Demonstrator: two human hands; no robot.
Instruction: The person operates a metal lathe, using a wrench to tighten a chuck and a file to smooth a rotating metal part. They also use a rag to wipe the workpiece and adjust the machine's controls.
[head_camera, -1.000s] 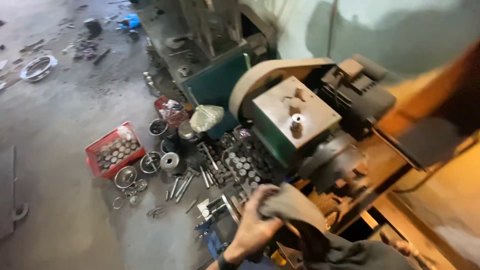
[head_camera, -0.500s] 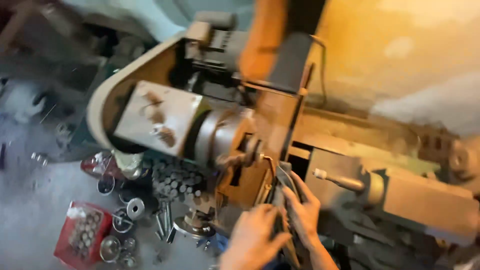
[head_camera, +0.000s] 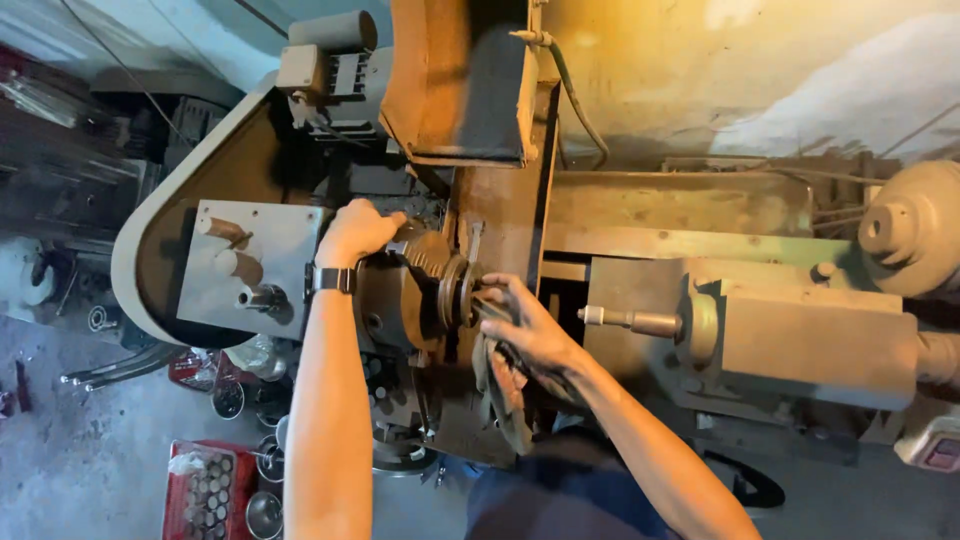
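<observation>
left hand (head_camera: 358, 232) now up on lathe chuck (head_camera: 418, 290), fingers curled over it, right hand (head_camera: 528, 330) fingers pressing rag (head_camera: 500, 380) against chuck face

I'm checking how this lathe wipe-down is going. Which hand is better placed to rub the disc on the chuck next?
The right hand: it holds the rag against the disc. The left hand rests on top of the chuck, without a cloth.

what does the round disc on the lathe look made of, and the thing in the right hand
The disc looks like dull, dark metal, probably steel or cast iron: grooved rim, greasy sheen. The right hand holds a rag, apparently soft woven cloth, limp, folded and stained dark.
</observation>
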